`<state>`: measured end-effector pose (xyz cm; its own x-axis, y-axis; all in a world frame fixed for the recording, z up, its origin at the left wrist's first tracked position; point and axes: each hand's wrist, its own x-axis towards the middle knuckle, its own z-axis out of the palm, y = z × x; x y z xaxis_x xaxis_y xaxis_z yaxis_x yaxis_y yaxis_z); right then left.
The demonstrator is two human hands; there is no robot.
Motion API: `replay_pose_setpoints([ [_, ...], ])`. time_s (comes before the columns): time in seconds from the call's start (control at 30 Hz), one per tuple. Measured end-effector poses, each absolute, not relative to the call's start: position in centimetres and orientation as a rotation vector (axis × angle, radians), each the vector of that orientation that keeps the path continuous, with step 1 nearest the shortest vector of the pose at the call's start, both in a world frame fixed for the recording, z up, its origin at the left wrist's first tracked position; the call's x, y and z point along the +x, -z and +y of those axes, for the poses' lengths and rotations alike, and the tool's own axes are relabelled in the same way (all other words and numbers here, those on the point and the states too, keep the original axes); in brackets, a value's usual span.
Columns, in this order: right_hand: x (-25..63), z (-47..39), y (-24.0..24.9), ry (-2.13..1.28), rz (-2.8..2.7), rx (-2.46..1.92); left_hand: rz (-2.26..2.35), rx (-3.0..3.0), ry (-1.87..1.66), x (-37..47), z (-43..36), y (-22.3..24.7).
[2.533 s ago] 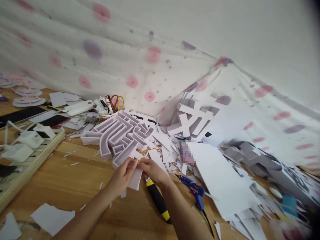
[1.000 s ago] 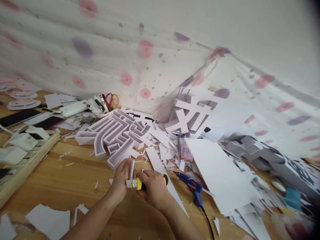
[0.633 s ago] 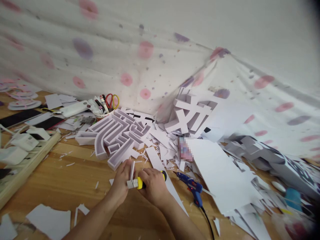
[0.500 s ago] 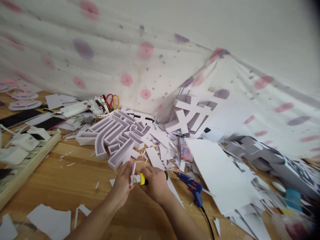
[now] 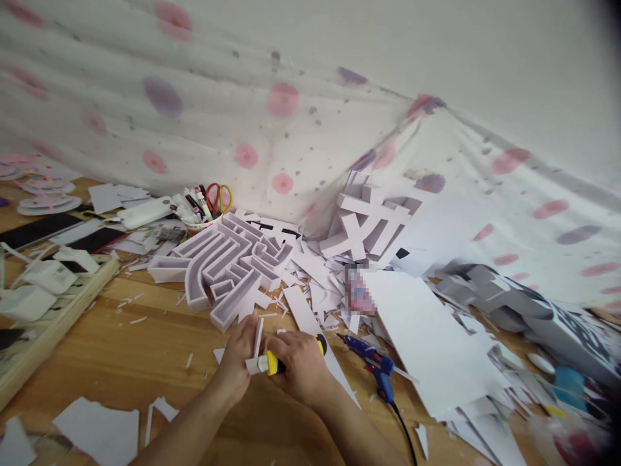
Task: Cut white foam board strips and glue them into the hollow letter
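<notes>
My left hand (image 5: 237, 359) is closed on a narrow white strip (image 5: 259, 335) that looks like foam board, held up over the table. Wrapped round a yellow and black utility knife (image 5: 273, 363) is my right hand (image 5: 303, 366). The blade points left and lies across the lower end of the strip, close to my left fingers. Just beyond both hands sits a white hollow character form (image 5: 226, 259) with raised walls. A blue glue gun (image 5: 376, 362) rests on the table to the right of my right hand.
White scraps (image 5: 315, 291) lie about the wooden table (image 5: 165, 349). A large white board (image 5: 431, 343) is at the right, with another white character (image 5: 373, 220) behind it. Scissors (image 5: 219, 196) and pens stand in a basket at the back. A power strip (image 5: 63, 317) with chargers lies left.
The knife has moved down along the strip toward me and slightly left. More of the strip shows above the blade. My right hand has lowered a little with it.
</notes>
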<state>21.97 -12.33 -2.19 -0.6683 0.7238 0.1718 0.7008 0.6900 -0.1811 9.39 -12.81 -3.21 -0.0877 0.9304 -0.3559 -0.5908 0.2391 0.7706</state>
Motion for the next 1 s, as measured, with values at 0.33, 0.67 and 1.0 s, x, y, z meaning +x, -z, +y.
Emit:
replay_pose_setpoints([
  [0.33, 22.4, -11.4, 2.0, -0.088, -2.593, -1.320, 0.981, 0.452, -1.250, 9.6, -13.5, 2.8],
  [0.67, 22.2, -11.3, 2.1, -0.121, -2.624, -1.275, 1.026, 0.470, -1.238, 9.3, -13.5, 2.8],
  [1.0, 22.3, -11.4, 2.0, -0.112, -2.654, -1.198, 1.088, 0.514, -1.254, 9.4, -13.6, 3.4],
])
